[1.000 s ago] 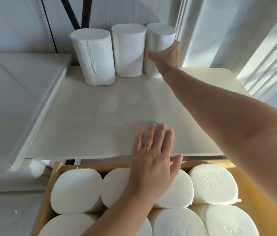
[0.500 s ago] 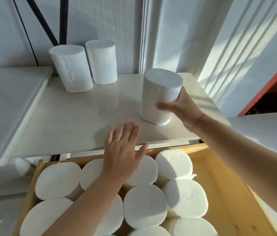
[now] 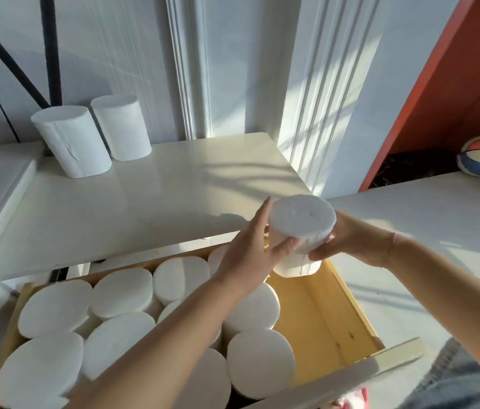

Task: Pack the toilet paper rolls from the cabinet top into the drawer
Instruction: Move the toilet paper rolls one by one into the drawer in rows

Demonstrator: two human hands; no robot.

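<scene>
White roll (image 3: 302, 228) is upright above the drawer's (image 3: 321, 314) bare right end, gripped by both hands: left hand (image 3: 247, 258) wraps thumb and fingers round its left side, right hand (image 3: 351, 243) cups its right. Behind the drawer, two rolls (image 3: 70, 143) stand on the cabinet top (image 3: 144, 208).

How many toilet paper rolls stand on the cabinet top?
2, both at the cabinet top's back left: the left roll and the right roll beside it, further back. The held roll is off it, above the drawer.
</scene>
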